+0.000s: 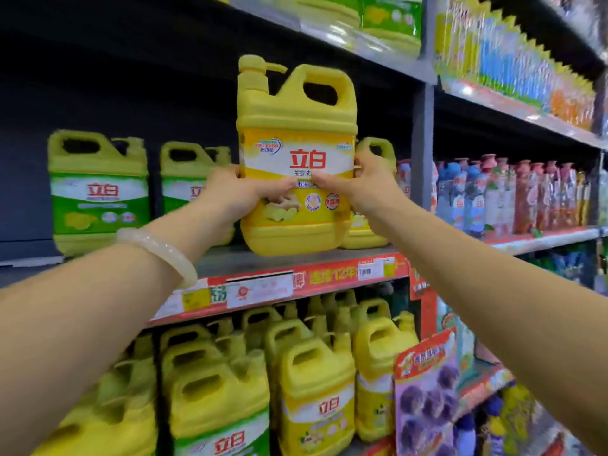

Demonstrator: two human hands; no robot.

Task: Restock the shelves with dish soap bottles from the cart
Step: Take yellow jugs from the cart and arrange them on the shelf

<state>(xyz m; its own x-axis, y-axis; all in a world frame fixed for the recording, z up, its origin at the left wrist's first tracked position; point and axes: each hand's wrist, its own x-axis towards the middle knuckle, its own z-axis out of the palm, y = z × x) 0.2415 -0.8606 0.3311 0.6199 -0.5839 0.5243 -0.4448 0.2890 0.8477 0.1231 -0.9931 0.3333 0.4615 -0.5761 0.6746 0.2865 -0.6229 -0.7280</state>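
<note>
A yellow dish soap bottle [296, 159] with a pump top stands upright at the front edge of the middle shelf [296, 278], gripped on both sides by the left hand [237, 189] and the right hand [358, 185], with green-labelled bottles [98, 192] to its left.

Two hands up: left hand [230, 189] and right hand [355, 185], one yellow jug [296, 153] between them. Left of the left hand, two green-labelled jugs: first [98, 192], second [187, 179]. Behind the right hand, one more yellow jug [375, 192], mostly hidden. One pale bangle [158, 251] on the left wrist. Below the hands, a crowded lower shelf [296, 284] of yellow jugs, too overlapped to count. Right of the right hand, a row of slim bottles [510, 199], too blurred to count.
</note>
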